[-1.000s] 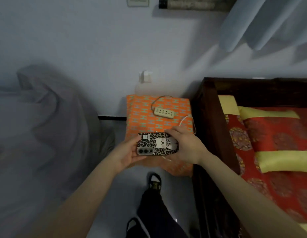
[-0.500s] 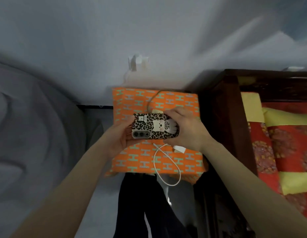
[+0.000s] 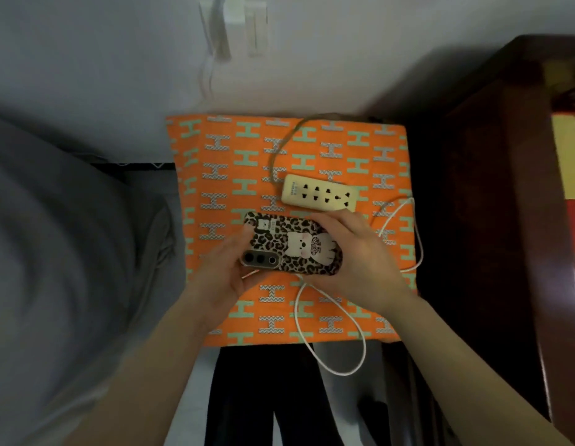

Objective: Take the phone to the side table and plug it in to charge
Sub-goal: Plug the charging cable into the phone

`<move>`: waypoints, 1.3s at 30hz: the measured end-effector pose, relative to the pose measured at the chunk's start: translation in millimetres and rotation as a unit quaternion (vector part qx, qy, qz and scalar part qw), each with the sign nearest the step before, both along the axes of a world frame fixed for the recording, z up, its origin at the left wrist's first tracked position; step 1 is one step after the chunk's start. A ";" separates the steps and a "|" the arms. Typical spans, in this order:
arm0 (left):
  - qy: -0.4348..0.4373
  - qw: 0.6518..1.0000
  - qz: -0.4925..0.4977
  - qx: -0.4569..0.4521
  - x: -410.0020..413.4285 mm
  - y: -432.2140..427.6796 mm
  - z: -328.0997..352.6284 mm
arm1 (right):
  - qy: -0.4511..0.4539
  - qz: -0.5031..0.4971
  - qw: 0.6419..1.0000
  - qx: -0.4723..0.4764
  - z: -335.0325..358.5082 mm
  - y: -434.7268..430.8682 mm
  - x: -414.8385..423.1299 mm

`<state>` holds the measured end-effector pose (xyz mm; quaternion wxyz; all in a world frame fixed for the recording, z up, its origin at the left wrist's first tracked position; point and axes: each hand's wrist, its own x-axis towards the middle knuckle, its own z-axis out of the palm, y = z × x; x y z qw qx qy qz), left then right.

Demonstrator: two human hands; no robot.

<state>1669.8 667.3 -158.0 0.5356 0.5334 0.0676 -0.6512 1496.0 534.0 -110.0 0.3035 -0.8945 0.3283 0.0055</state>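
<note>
The phone (image 3: 291, 247), in a leopard-print case with a white cat figure, lies sideways with its back up over the side table (image 3: 215, 175), which wears an orange cloth with an H pattern. My left hand (image 3: 226, 272) grips the camera end and my right hand (image 3: 356, 255) grips the other end. A white charging cable (image 3: 340, 323) loops from under my right hand over the table's front edge and round its right side. A cream power strip (image 3: 319, 197) lies just behind the phone.
A dark wooden bed frame (image 3: 492, 188) stands right of the table, with red and yellow bedding (image 3: 569, 162) at the edge. Grey fabric (image 3: 64, 252) fills the left. A white wall socket with plugs (image 3: 234, 24) sits above the table. My dark trousers (image 3: 263, 397) show below.
The view has closed in and tilted down over the side table. Both hands have carried the phone forward above the cloth, just in front of the power strip.
</note>
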 end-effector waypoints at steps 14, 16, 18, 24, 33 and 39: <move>-0.050 0.989 0.137 0.018 35.5 13.1 5.1 | -0.004 -0.146 0.989 0.013 -37.6 23.8 -20.2; -0.055 0.987 0.149 0.016 47.2 19.8 3.1 | 0.069 -0.112 0.991 0.005 -50.4 34.7 -13.1; -0.057 0.985 0.160 0.006 54.9 26.4 2.5 | 0.116 -0.093 0.989 0.004 -59.2 40.3 -3.2; -0.016 0.984 0.175 -0.020 55.1 41.0 3.0 | -0.022 -0.189 0.931 0.312 -31.9 34.6 17.9; 0.039 0.983 0.159 -0.077 45.1 54.8 7.1 | -0.309 -0.243 0.815 0.426 48.4 9.9 23.9; 0.036 0.987 0.134 -0.087 45.4 57.5 11.8 | -0.282 -0.198 0.889 0.302 52.6 16.3 29.6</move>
